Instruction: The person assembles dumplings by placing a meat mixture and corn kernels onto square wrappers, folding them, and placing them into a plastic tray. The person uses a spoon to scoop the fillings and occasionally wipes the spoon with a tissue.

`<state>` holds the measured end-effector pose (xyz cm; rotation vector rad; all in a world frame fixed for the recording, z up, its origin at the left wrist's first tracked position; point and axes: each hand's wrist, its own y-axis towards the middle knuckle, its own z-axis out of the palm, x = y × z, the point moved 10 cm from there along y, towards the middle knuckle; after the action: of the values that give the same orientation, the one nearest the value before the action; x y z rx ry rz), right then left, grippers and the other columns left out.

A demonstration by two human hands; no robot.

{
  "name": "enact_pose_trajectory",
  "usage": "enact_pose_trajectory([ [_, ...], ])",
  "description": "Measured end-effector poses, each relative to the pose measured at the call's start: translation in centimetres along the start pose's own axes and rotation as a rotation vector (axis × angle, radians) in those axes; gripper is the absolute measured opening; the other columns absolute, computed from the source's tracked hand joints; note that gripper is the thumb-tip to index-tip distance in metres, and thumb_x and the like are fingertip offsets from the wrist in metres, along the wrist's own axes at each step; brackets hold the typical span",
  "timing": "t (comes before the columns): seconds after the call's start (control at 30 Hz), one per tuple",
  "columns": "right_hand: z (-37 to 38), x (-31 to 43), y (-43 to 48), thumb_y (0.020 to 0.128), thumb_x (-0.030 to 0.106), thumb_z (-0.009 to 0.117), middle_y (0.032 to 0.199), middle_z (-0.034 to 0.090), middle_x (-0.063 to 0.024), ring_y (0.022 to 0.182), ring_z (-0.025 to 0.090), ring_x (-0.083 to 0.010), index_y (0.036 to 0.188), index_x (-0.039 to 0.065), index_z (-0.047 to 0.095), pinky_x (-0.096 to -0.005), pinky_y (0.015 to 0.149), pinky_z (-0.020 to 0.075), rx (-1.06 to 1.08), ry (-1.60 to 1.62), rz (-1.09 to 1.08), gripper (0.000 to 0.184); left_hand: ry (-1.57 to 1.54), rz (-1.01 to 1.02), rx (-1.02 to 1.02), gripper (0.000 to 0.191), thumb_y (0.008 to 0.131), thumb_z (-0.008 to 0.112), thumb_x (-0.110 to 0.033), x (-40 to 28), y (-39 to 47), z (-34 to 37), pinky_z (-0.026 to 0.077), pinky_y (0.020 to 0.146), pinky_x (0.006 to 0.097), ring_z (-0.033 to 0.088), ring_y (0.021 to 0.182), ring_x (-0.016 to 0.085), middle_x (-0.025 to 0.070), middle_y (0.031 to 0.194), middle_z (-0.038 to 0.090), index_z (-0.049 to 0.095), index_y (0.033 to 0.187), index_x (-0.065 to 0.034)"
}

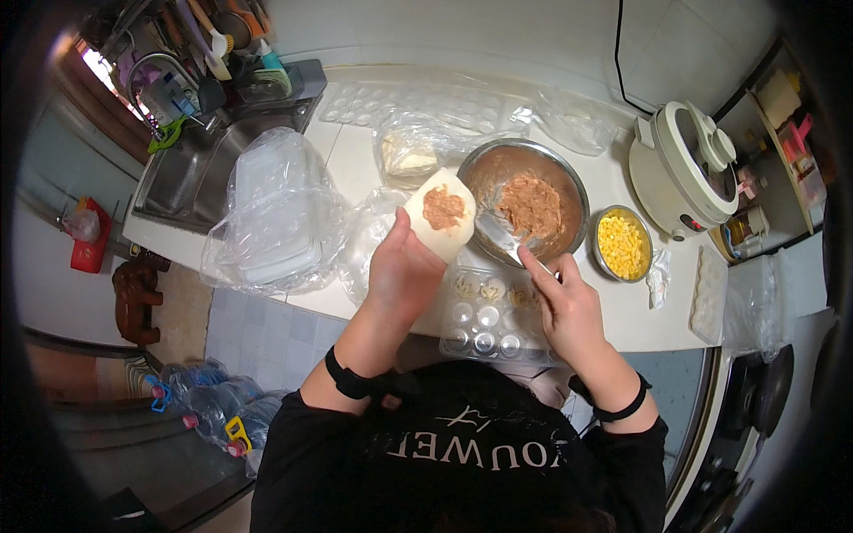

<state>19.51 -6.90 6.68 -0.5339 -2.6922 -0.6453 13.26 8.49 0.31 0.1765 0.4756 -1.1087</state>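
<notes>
A pale dough wrapper (428, 222) lies across the palm and fingers of my left hand (403, 266), with a patch of pinkish ground-meat filling (444, 208) spread on it. My right hand (566, 306) grips a flat metal spreader (498, 232), its blade over the near-left part of a steel mixing bowl (578, 174). More meat filling (533, 203) sits inside that bowl. Below both hands is a clear plastic tray (490, 341) with round wells; a few pleated dumplings (492, 291) stand in its far row. My right hand covers part of this tray.
Right of the mixing bowl stands a smaller bowl of corn kernels (623, 246), beside a crumpled tissue (658, 278) and a white electric cooker (683, 170). Stacked white trays in a plastic bag (276, 206) lie left, near the sink (200, 173). Bagged wrappers (408, 156) sit behind my left hand.
</notes>
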Motion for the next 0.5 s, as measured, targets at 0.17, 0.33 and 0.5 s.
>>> enact_pose_trajectory([
  [0.17,-0.6,1.1,0.7,0.082,0.001,0.061,0.084,0.051,-0.0090,0.061,0.059,-0.0255,0.127,0.013,0.059,-0.0366,0.054,0.0504,-0.081,0.147,-0.006,0.047,-0.053,-0.053,0.059,0.055,0.104,0.018,-0.036,1.4,0.2,0.8,0.021,0.115,0.0396,0.030,0.138,0.027,0.0142,0.148,0.032,0.021,0.147,-0.0020],
  [0.33,-0.2,1.5,0.8,0.083,-0.005,0.057,0.084,0.052,-0.0100,0.065,0.059,-0.0258,0.125,0.014,0.061,-0.0364,0.060,0.0498,0.076,0.089,0.034,0.047,-0.061,-0.013,0.058,0.053,0.104,0.015,-0.034,0.2,0.2,0.7,0.020,0.116,0.0398,0.028,0.139,0.027,0.0136,0.150,0.029,0.020,0.148,-0.0050],
  [0.5,0.2,2.9,0.9,0.069,-0.005,0.060,0.083,0.053,-0.0094,0.068,0.059,-0.0252,0.124,0.016,0.063,-0.0346,0.058,0.0493,0.081,-0.147,-0.134,0.060,-0.070,-0.020,0.112,0.053,0.104,0.015,-0.034,0.5,-0.3,1.4,0.020,0.116,0.0398,0.028,0.139,0.027,0.0136,0.150,0.029,0.020,0.148,-0.0040],
])
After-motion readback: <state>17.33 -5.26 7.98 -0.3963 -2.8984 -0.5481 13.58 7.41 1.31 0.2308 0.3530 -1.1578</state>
